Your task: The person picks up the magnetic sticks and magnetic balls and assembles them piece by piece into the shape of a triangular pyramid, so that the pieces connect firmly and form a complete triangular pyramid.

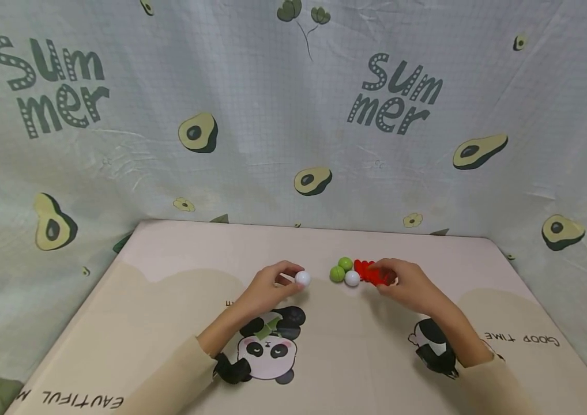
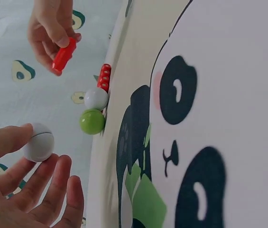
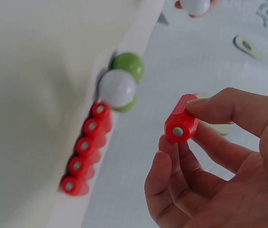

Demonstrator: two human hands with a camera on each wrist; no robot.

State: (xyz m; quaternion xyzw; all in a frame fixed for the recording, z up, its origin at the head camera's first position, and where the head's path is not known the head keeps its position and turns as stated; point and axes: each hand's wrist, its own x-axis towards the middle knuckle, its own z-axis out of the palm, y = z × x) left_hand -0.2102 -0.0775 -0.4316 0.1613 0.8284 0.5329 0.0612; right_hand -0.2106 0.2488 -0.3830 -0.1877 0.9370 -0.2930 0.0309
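Note:
My left hand (image 1: 273, 285) pinches a white ball (image 2: 40, 144) with a seam between thumb and fingertips, above the table. To its right, my right hand (image 1: 411, 283) holds a short red stick (image 3: 182, 118) with a silver dot on its end, thumb against fingers. Several similar red sticks (image 3: 81, 146) lie side by side in a row on the table, close to the right hand. At the left end of that row sit another white ball (image 1: 352, 279) and two green balls, one farther back (image 1: 345, 263) and one nearer (image 1: 337, 274).
A table (image 1: 169, 323) with a panda-print cover spreads below both hands. Behind it hangs a pale curtain (image 1: 257, 167) printed with avocados and lettering. A printed panda (image 1: 267, 351) lies beneath the left forearm.

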